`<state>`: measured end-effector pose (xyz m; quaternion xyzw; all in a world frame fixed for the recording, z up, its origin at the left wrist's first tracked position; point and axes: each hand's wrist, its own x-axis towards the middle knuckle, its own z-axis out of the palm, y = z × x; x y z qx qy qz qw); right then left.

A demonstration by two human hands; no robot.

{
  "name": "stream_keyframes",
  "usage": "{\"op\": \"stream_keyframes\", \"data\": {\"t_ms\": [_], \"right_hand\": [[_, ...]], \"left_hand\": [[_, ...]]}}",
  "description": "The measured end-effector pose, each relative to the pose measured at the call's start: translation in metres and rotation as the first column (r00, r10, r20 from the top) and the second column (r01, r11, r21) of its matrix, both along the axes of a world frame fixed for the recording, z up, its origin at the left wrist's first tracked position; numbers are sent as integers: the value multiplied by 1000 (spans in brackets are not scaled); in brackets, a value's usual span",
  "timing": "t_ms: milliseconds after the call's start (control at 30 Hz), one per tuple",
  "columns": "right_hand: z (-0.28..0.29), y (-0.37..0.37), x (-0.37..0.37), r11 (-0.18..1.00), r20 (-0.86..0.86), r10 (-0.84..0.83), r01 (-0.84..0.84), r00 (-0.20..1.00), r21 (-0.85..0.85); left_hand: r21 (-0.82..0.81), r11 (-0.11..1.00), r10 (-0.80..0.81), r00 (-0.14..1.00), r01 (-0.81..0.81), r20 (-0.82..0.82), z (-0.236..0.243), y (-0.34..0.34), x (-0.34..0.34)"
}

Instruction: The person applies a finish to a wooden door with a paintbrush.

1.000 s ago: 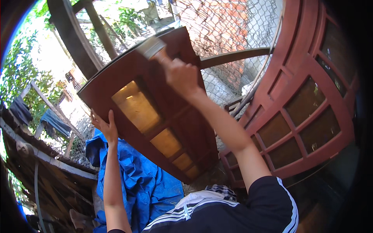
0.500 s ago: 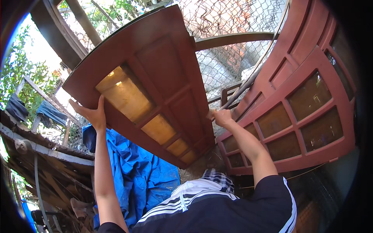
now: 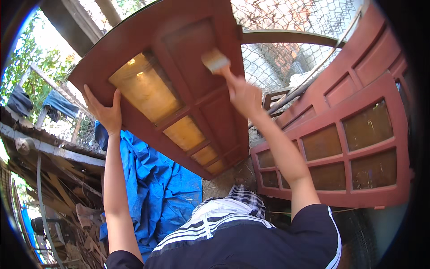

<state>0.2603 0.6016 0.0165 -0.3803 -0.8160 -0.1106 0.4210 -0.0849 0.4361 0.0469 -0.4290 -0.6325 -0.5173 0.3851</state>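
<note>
A reddish-brown panelled door [image 3: 190, 106] with amber glass panes along its left side stands tilted in front of me. My left hand [image 3: 104, 109] lies on its left edge, thumb and fingers spread apart against the wood. In my right hand [image 3: 245, 99] is a paintbrush [image 3: 216, 62], gripped by its handle. The pale bristles are over the upper right panel of the door, pointing up and left. The right hand is slightly blurred, and whether the bristles touch the wood I cannot tell.
More red doors with glass panes [image 3: 327, 148] lean on the right. A blue tarp [image 3: 156, 188] lies below on the left. Scrap wood [image 3: 74, 219] is heaped at the lower left. Chain-link fence [image 3: 286, 58] stands behind, with a dark pole [image 3: 291, 99] beside the doors.
My right hand has moved from the door's right edge up and inward, bringing the brush over the upper right panel. My left hand stays at the left edge, its fingers shifted slightly.
</note>
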Motion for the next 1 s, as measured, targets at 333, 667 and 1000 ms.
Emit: {"op": "stream_keyframes", "data": {"t_ms": [333,667,1000], "right_hand": [[-36,-48,-6,963,253,152,-86,955,-255],[-38,-55,-21,993,261,118,-117,958,-17],[-22,-28,17,926,215,-174,234,961,-297]], "left_hand": [[21,1000,8,1000,-7,-6,-4,-6,-11],[29,1000,10,1000,-9,-29,-8,-11,-16],[59,998,-7,1000,9,-27,-15,-7,-17]]}}
